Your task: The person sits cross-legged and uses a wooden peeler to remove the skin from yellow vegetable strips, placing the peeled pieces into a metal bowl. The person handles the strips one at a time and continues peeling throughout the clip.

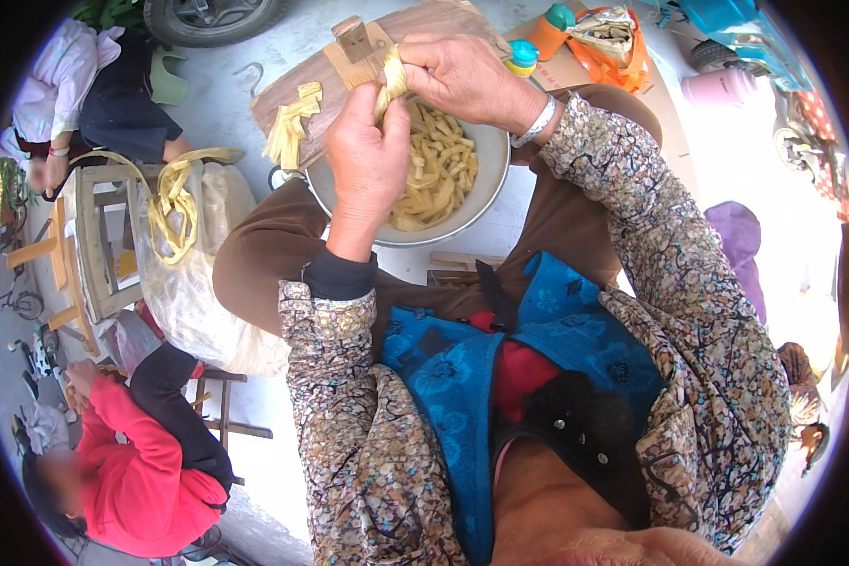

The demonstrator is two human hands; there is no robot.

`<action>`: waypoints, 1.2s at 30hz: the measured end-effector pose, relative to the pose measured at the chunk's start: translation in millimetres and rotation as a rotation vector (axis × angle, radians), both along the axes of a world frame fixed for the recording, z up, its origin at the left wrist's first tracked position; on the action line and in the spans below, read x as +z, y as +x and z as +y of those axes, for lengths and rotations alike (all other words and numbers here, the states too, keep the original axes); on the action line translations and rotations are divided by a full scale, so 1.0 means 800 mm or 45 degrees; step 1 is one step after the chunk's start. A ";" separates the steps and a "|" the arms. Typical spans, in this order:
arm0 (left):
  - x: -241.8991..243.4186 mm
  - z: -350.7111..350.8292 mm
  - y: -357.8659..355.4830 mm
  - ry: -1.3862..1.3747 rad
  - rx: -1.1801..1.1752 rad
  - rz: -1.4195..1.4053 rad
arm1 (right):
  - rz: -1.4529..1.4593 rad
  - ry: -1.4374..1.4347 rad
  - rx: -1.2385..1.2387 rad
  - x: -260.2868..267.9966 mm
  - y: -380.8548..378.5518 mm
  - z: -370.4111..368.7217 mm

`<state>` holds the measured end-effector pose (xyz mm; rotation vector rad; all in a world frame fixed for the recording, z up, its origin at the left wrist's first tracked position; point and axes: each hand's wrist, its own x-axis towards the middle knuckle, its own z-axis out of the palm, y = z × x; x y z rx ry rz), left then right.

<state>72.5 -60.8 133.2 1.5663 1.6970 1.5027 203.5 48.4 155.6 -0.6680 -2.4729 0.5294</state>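
Both my hands meet at the top middle, above the far rim of a metal basin. My left hand (pixel 371 152) pinches the lower end of a folded pale yellow strip (pixel 394 78); my right hand (pixel 467 78) grips its upper part. Below them the basin (pixel 494 191) holds a heap of similar yellow pieces (pixel 439 177). A wooden board (pixel 283 92) lies across the far side of the basin, with a small pile of flat yellow strips (pixel 293 127) on its left part and an upright wooden block (pixel 351 39) near its far edge. The strip's material cannot be told for certain.
A large translucent plastic bag (pixel 212 283) with long yellow strips (pixel 177 205) over it stands at left by a wooden frame (pixel 88 247). A person in red (pixel 148 467) and another person (pixel 64 92) sit at left. An orange bag (pixel 626 64) and lidded containers (pixel 552 35) stand at upper right.
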 end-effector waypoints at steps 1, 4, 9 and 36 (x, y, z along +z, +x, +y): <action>-0.001 0.000 -0.003 0.106 0.096 0.302 | -0.129 -0.083 -0.025 0.011 0.001 -0.007; 0.000 0.005 -0.004 0.353 0.226 0.682 | -0.030 -0.638 0.048 -0.006 0.002 -0.001; -0.003 0.011 -0.003 0.513 0.199 0.593 | 0.565 -1.677 0.239 -0.024 -0.002 -0.017; 0.005 -0.004 -0.042 -0.508 -0.533 -1.301 | 0.727 -0.616 0.100 -0.012 0.014 0.001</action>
